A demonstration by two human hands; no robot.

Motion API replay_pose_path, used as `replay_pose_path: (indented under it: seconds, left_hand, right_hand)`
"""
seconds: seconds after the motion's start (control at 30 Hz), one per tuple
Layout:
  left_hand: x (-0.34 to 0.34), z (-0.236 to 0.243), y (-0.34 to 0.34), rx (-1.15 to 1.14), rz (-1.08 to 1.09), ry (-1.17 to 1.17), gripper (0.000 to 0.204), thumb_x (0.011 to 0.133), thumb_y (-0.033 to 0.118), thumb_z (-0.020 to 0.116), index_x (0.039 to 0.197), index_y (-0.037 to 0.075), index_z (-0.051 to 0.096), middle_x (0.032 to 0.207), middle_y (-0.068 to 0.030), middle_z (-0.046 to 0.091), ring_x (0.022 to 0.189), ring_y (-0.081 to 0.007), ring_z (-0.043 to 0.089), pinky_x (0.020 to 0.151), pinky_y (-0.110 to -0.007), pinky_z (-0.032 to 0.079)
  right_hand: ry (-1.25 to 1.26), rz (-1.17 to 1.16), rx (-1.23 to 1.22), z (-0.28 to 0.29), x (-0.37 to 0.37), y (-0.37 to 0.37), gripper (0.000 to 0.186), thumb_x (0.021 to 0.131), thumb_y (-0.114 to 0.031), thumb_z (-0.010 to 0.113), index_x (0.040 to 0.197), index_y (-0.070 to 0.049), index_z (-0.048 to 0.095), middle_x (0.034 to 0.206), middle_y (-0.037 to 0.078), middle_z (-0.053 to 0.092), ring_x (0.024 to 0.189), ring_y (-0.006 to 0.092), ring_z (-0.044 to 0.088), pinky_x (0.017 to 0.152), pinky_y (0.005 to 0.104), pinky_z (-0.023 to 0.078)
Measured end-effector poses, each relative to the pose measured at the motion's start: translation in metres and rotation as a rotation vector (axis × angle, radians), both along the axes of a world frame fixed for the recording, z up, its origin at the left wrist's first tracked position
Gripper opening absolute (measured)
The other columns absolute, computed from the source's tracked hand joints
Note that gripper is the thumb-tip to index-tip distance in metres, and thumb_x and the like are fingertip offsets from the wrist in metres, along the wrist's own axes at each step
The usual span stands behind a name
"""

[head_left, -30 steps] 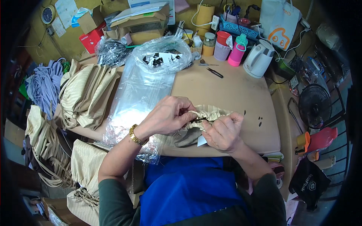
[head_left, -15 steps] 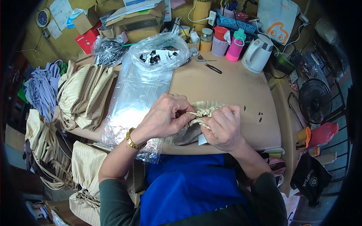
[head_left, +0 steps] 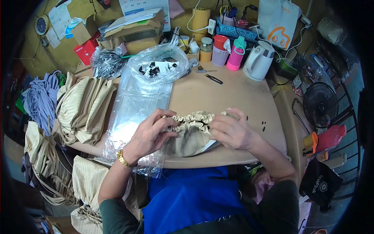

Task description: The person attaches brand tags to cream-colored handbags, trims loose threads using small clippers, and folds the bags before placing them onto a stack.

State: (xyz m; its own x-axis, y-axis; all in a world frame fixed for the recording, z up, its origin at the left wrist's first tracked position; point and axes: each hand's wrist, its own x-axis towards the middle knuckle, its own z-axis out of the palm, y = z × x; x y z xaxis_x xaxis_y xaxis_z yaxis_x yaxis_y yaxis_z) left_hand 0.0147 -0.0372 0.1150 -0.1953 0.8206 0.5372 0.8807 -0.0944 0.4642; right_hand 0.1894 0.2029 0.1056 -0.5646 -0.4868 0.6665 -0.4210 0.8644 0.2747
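A beige textured drawstring bag (head_left: 186,143) lies at the table's near edge, its gathered mouth running between my two hands. My left hand (head_left: 150,132), with a gold watch above the wrist, pinches the left end of the ruffled opening. At the right end, my right hand (head_left: 233,130) is closed on the gathered rim; its fingertips are partly hidden. A white tag (head_left: 209,146) sticks out from the bag's right side, below my right hand. The mouth is stretched sideways, with a narrow dark gap along it.
Clear plastic sleeves (head_left: 136,97) lie left of the bag, beside a stack of beige bags (head_left: 83,107). Thread snips (head_left: 214,79) rest farther back. A white kettle (head_left: 259,60) and a pink bottle (head_left: 235,56) stand at the back right. Small dark pieces (head_left: 263,126) lie at right.
My hands have moved apart, left hand leftward and right hand slightly right. The bag's mouth, bunched between them before, is now spread wider, and more of its body shows.
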Motion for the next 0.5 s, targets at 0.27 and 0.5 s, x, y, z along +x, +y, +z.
replay_pose_path:
  seconds: [0.27,0.5]
  left_hand:
    - [-0.022,-0.003,0.023,0.346,-0.135,-0.157,0.029,0.082,-0.013,0.055,0.108,0.001,0.052,0.109,-0.0191,0.064,0.100,-0.0275,0.064,0.086,-0.036,0.052]
    - [-0.096,-0.080,0.121,-0.005,-0.020,-0.515,0.033,0.094,0.009,0.057,0.126,0.001,0.053,0.118,-0.0106,0.060,0.108,-0.0185,0.058,0.095,-0.031,0.045]
  right_hand:
    - [-0.332,-0.050,-0.087,0.062,-0.013,0.031,0.015,0.094,-0.024,0.054,0.089,-0.010,0.056,0.077,0.006,0.054,0.078,0.0241,0.059,0.084,0.0440,0.044]
    - [-0.831,-0.258,-0.672,-0.002,-0.092,0.117,0.024,0.102,-0.023,0.046,0.105,-0.002,0.055,0.099,0.015,0.061,0.095,0.0305,0.059,0.085,0.0378,0.045]
